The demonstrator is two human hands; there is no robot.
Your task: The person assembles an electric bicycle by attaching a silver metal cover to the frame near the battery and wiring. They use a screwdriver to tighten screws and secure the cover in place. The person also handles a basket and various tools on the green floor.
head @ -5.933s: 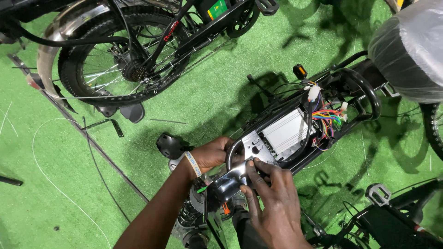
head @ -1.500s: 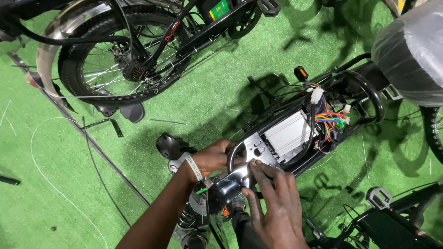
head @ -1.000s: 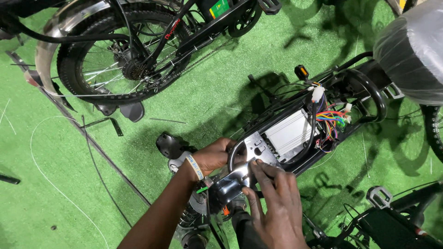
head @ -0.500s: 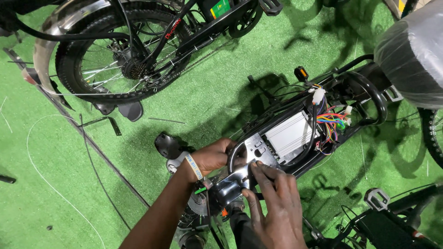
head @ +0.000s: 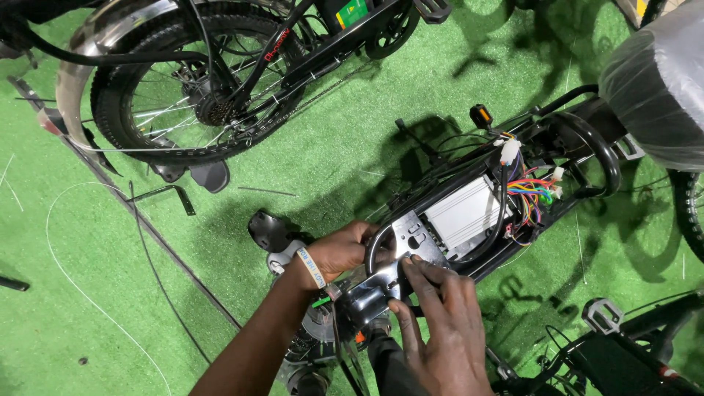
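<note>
Landmark: silver box [head: 462, 218], sitting in the open black frame [head: 587, 139] of the bike lying on the green turf [head: 88, 293].
Metal plate [head: 414, 242]: just left of the silver box, at the frame's near end.
Left hand [head: 341, 249]: left of the box, fingers curled around the frame's edge beside the plate.
Right hand [head: 440, 323]: below-left of the box, fingers pressed together, tips flat on the plate.
Risk, slipping: the plate may shift off its holes if the fingertips ease off.
Risk, wires: the coloured wires [head: 532, 191] right of the box could get pinched under the plate or frame.
Counts: two hands, one silver box, one plate, one wire bundle, one full wheel [head: 183, 88] up-left of the box, one wrapped seat [head: 656, 81] up-right.
</note>
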